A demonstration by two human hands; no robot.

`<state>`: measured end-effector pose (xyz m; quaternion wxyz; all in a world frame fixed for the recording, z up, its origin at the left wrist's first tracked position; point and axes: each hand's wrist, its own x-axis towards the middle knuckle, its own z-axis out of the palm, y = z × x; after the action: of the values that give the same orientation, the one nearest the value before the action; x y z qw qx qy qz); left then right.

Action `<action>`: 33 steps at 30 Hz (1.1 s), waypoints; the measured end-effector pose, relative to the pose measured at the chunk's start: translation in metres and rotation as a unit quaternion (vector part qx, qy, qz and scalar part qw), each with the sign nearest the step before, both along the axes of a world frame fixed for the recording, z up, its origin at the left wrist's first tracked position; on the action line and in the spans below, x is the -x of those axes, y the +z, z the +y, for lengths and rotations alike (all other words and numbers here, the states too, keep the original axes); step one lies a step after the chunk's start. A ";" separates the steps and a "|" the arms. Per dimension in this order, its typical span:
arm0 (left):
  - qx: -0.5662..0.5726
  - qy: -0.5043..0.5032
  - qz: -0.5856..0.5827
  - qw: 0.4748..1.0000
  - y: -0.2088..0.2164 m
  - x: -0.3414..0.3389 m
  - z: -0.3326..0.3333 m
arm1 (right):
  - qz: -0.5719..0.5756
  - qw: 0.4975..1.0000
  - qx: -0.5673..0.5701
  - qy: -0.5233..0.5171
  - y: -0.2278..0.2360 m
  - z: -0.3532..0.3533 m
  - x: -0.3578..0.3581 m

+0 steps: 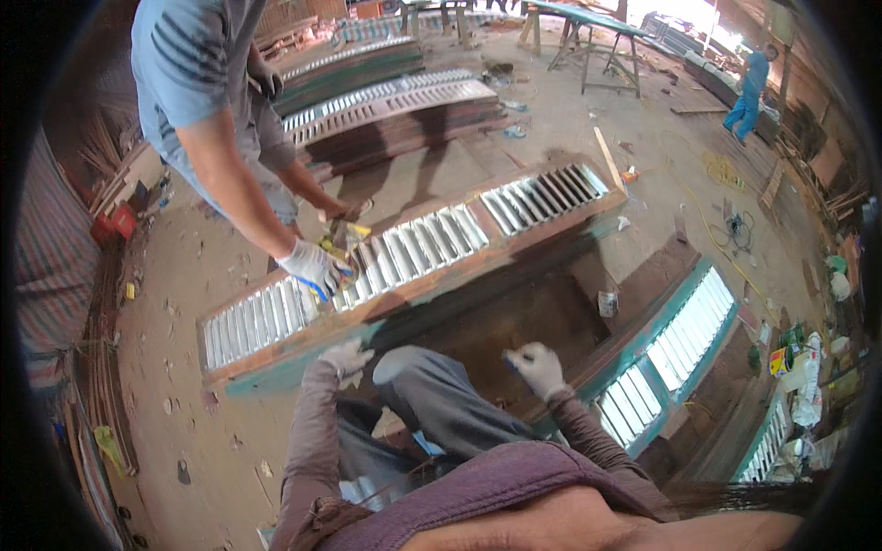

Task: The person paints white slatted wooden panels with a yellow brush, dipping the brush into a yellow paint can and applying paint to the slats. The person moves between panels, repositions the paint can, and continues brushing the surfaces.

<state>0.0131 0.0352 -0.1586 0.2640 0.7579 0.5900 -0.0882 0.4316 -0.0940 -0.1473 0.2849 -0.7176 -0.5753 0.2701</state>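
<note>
A long louvred wooden shutter (432, 243) lies slantwise across the middle, its slats whitish and its near side green and brown. By its near edge is my left hand (346, 358) in a pale glove, fingers stretched out and nothing visible in them. My right hand (537, 367), gloved too, is curled above the dark space between that shutter and a second, green-framed shutter (661, 354); whatever its fingertips pinch is too small to make out. Across the shutter, a co-worker's gloved hand (317, 271) rests on the slats beside a yellow tool (344, 237).
Behind the co-worker (207, 101) lie stacks of louvred shutters (395, 110). A trestle table (588, 23) stands at the back, with another person (753, 87) far right. A yellow cord (726, 257) crosses the floor. A white cup-like container (607, 304) sits between the two near shutters.
</note>
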 end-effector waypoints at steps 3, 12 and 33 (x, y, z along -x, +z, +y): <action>0.052 0.003 -0.052 0.997 0.015 -0.023 0.007 | 0.164 0.969 -0.166 0.085 0.143 0.035 0.024; 0.111 0.005 0.014 0.994 0.016 -0.002 0.008 | 0.186 0.808 -0.312 0.464 0.355 0.033 0.084; 0.082 -0.073 -0.029 0.994 0.013 -0.108 0.041 | 0.152 0.834 -0.073 0.526 0.365 -0.046 0.018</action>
<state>0.1213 0.0757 -0.1452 0.3350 0.7773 0.5156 -0.1331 0.4141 -0.1399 0.2176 0.2353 -0.2337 -0.8334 0.4421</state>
